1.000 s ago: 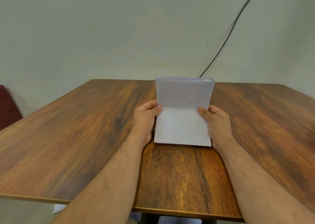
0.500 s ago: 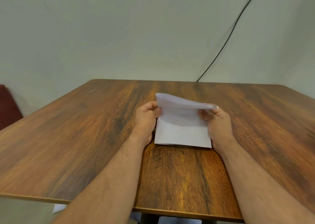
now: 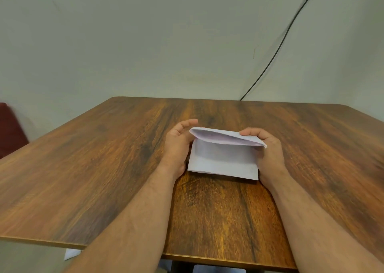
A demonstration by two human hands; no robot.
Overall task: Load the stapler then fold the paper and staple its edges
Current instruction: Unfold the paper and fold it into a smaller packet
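A white paper [image 3: 222, 162] lies on the wooden table [image 3: 104, 168] in front of me, partly folded. Its far half curls up and over toward me as a flap [image 3: 224, 136]. My right hand [image 3: 268, 152] pinches the flap's right edge and holds it low over the near half. My left hand [image 3: 178, 143] sits against the paper's left edge, with its fingers loosely curled just above the flap's left corner and no clear grip on it. No stapler is in view.
A black cable [image 3: 280, 46] runs down the wall behind the table's far edge. A dark red object [image 3: 10, 131] stands at the far left beside the table. A white scrap [image 3: 71, 254] lies on the floor below the near edge.
The far half of the paper, upright a second ago, has come down toward me over the near half. My left hand's fingers have come off the flap; my right hand has followed it down.
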